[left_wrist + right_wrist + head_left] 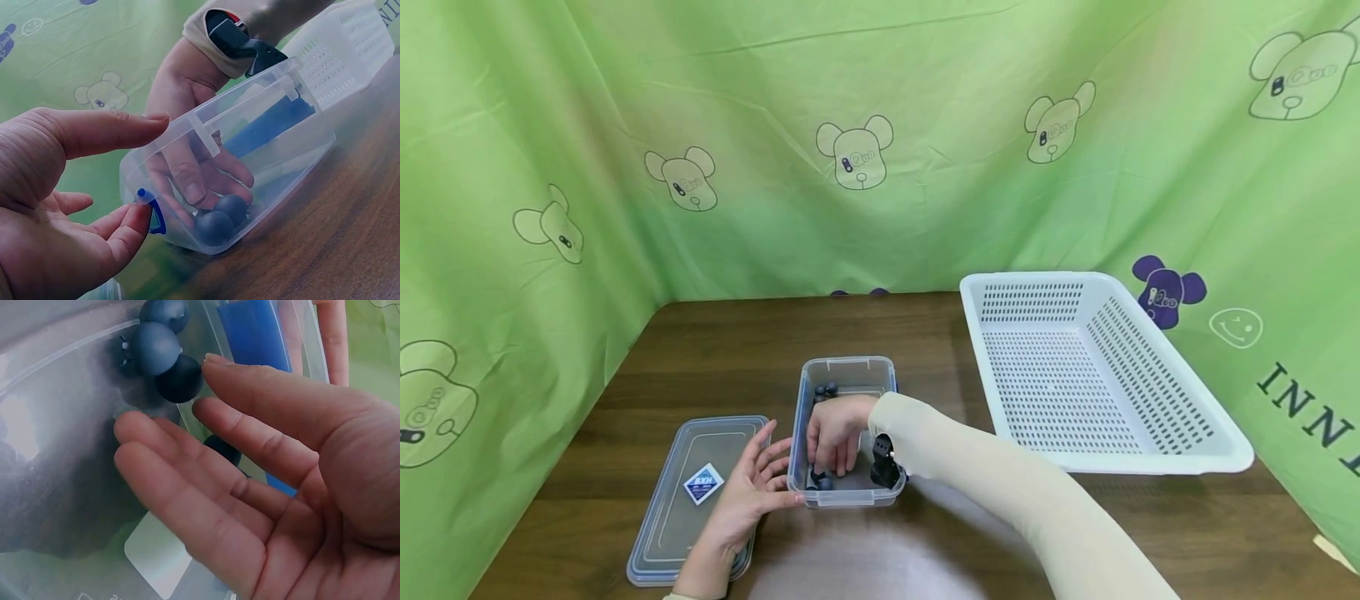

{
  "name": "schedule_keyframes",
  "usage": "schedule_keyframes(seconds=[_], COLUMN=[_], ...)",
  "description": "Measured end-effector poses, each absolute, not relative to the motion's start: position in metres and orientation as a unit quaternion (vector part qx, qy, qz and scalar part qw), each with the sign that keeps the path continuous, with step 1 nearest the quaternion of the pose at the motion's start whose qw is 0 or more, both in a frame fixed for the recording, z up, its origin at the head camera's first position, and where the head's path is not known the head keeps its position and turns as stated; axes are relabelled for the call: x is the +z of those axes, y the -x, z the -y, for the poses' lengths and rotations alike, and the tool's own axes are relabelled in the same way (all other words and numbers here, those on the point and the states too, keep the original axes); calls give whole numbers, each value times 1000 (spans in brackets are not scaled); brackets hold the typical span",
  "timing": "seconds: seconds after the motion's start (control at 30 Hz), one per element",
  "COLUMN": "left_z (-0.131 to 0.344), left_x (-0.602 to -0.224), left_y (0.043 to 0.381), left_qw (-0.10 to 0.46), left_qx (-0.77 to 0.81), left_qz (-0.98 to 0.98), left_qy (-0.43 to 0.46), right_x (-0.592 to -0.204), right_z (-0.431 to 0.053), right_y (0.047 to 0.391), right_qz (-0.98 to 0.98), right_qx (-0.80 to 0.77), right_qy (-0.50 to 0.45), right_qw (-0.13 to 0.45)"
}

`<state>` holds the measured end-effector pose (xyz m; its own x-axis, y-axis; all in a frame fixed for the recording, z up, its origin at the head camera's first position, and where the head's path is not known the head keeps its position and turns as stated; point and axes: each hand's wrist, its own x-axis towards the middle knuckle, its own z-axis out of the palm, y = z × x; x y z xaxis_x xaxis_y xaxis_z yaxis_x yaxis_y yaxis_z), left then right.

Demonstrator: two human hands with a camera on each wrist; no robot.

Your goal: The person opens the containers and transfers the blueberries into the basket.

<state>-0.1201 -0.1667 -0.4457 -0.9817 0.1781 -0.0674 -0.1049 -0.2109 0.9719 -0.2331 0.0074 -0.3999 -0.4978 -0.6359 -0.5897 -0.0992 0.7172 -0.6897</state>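
A clear plastic food container (850, 502) with blue edging stands on the table, and dark blue blueberries (825, 389) lie along its left side. My right hand (835, 429) reaches down inside, fingers loosely bent. In the right wrist view its thumb tip is right beside a dark blueberry (179, 379), and the gap between thumb and fingers holds nothing. My left hand (748, 492) is spread at the container's near left corner, thumb at the rim. Its fingertips (139, 219) are at a blue end piece on the container's edge in the left wrist view.
A clear lidded box with a blue edge (673, 492) and a diamond-shaped label lies left, partly beneath my left hand. A large white perforated basket (1150, 462) stands right on the brown table (737, 342). A green printed curtain (775, 233) hangs behind and at both sides.
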Motion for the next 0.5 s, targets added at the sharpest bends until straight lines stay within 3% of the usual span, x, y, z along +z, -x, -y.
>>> schedule_keyframes(seconds=[0.5], left_z=[168], left_x=[-447], left_y=[120], left_qw=[93], left_qx=[775], left_qz=[-624], left_qy=[-36], right_x=[-405], right_z=[-1], right_y=[233], right_qz=[-787], right_qx=[-345], right_qy=[213], right_qw=[465])
